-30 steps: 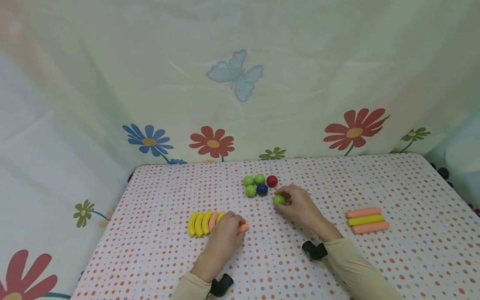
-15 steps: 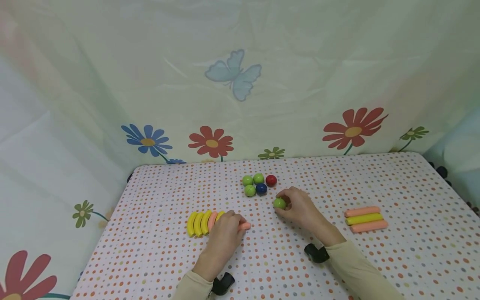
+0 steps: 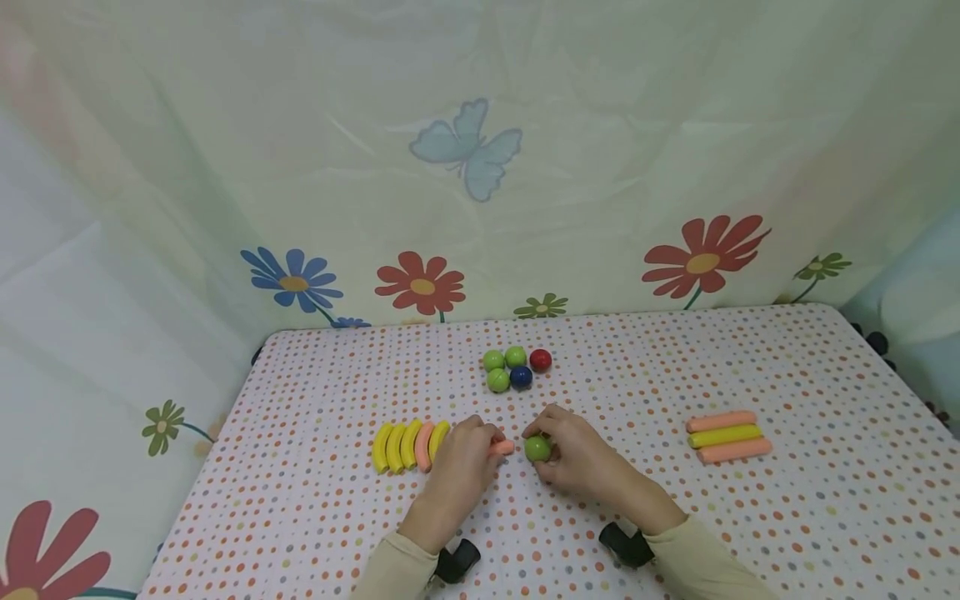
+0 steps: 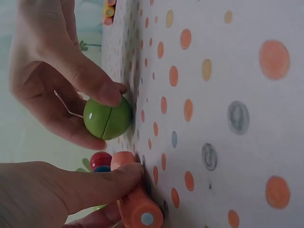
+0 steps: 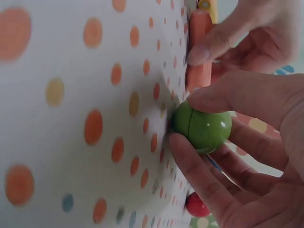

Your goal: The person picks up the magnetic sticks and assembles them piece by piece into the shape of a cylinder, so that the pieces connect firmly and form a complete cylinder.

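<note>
My left hand (image 3: 463, 462) pinches a straight pink stick (image 3: 502, 447) low over the table between thumb and fingers; the left wrist view shows a pale round disc in the stick's end (image 4: 147, 218). My right hand (image 3: 581, 458) grips a shiny green ball (image 5: 203, 127) with a seam round it, thumb on one side and fingers on the other. In the head view the ball stands just right of the stick's free end, with a small gap between. Left of the left hand lies a row of curved yellow sticks (image 3: 395, 447) with a curved pink stick (image 3: 423, 446) among them.
Beyond the hands sit several green balls (image 3: 498, 381), a red ball (image 3: 540, 360) and a blue ball (image 3: 521, 377). To the right lie two straight pink sticks (image 3: 735, 451) with a yellow stick (image 3: 724, 436) between. A dotted cloth (image 3: 315, 533) covers the table; a curtain hangs behind.
The right hand has brought the green ball nearer to me and to the left, close to the pink stick. The left hand, with the stick, has shifted slightly right.
</note>
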